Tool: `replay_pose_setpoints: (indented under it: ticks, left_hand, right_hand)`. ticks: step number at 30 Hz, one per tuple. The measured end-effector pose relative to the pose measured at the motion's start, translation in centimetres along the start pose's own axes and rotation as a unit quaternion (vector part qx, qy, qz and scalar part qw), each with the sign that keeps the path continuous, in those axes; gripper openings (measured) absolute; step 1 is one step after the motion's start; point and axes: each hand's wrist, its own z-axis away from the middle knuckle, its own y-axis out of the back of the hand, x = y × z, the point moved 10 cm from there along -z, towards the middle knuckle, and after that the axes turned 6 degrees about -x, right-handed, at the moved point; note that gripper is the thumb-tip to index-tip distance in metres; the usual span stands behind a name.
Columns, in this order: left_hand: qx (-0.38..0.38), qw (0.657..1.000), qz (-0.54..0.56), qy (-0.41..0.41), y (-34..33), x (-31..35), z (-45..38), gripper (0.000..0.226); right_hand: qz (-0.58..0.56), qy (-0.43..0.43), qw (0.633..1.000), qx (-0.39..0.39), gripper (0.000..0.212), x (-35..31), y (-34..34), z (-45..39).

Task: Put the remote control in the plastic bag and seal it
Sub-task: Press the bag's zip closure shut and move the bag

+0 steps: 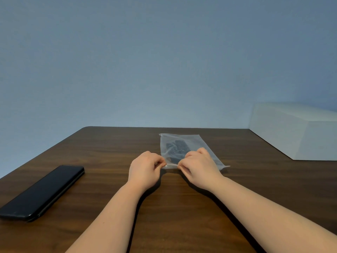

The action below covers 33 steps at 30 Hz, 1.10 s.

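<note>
A clear plastic bag (196, 141) lies flat on the dark wooden table (182, 207), slightly right of the middle. A black remote control (176, 148) shows through the plastic, fully inside the bag. My left hand (144, 169) pinches the bag's near edge at its left corner with thumb and fingertips. My right hand (199, 167) pinches the same near edge just to the right and covers part of the bag and the remote's near end. The two hands are a few centimetres apart.
A long black flat case (42, 192) lies on the left part of the table near its edge. A white box (299, 132) stands at the back right corner. A plain blue-grey wall rises behind the table.
</note>
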Motion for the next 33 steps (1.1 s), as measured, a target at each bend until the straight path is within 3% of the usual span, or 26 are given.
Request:
replay_pose_setpoints:
  ticks: [12,24,29,31,33]
  left_hand:
    - [-0.018,1.000,0.005,0.017,-0.3,-0.4,0.3,0.012]
    - [-0.034,0.999,-0.003,0.017,-0.6,-0.5,0.6,0.011]
    - [-0.089,0.996,0.000,0.020,-2.0,-1.2,0.6,0.011]
    - [-0.105,0.994,0.017,0.014,-2.5,-1.3,0.6,0.029]
    - [-0.083,0.996,0.029,0.008,-2.0,-0.6,0.3,0.049]
  right_hand:
    - [0.080,-0.041,0.996,0.021,0.031,6.7,0.6,5.8]
    - [0.105,-0.148,0.982,-0.050,0.037,10.5,0.4,8.4]
    - [0.045,-0.193,0.977,-0.077,0.030,11.8,0.0,9.3]
    - [-0.032,-0.225,0.972,-0.060,0.028,12.7,0.2,9.9]
    - [-0.104,-0.266,0.957,-0.041,0.040,13.7,0.1,10.4]
